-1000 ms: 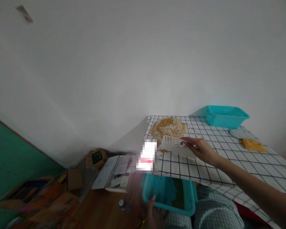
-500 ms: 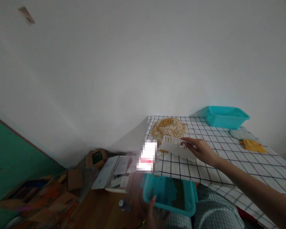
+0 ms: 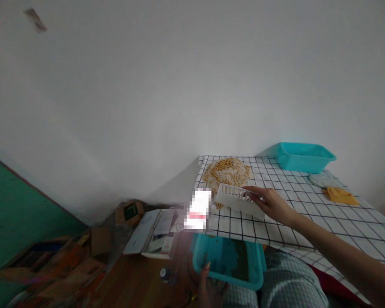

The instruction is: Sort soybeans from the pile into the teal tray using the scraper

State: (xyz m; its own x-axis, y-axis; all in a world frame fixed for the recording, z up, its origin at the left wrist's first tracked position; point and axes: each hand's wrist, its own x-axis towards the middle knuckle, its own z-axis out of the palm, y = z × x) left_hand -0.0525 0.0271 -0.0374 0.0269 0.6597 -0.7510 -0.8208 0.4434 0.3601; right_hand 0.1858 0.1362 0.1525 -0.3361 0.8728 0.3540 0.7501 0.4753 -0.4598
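My right hand grips a white slotted plastic basket, held on its side on the checked tablecloth, right against the near edge of a pile of yellow grains. My left hand is low at the bottom edge, holding the near rim of a teal tray below the table's edge. The tray has some dark grains in it.
A second teal tub stands at the back of the table by the wall. An orange cloth and a clear plate lie at the right. Boxes, papers and clutter cover the floor on the left.
The white basket and my right hand have shifted very slightly; otherwise nothing has visibly changed.
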